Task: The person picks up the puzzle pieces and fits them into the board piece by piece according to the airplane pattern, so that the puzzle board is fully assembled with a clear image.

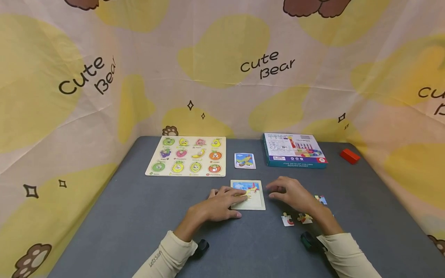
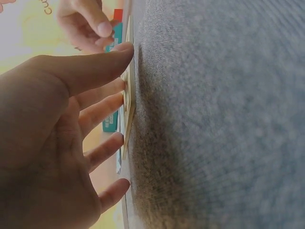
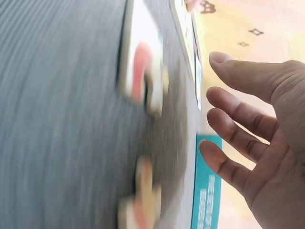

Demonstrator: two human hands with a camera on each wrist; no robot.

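A square jigsaw tray [image 1: 257,203] with part of an airplane picture fitted in it lies at the middle of the table. My left hand [image 1: 222,202] rests on its left side, fingers spread and fairly straight, thumb near the front edge. Just right of the tray, above the table, is my right hand [image 1: 293,194], loosely bent and holding nothing; the right wrist view shows a gap between thumb and fingers. Loose jigsaw pieces lie near that wrist: a white piece with a red curve [image 1: 287,220], a yellow and red piece [image 1: 305,219] and a blue one [image 1: 321,199].
Behind the tray lies a small airplane picture card [image 1: 245,161]. A fruit puzzle board [image 1: 187,156] is at the back left. To the back right are a flat teal-edged box [image 1: 295,151] and a red block [image 1: 349,156]. A printed cloth [image 1: 215,50] surrounds the table.
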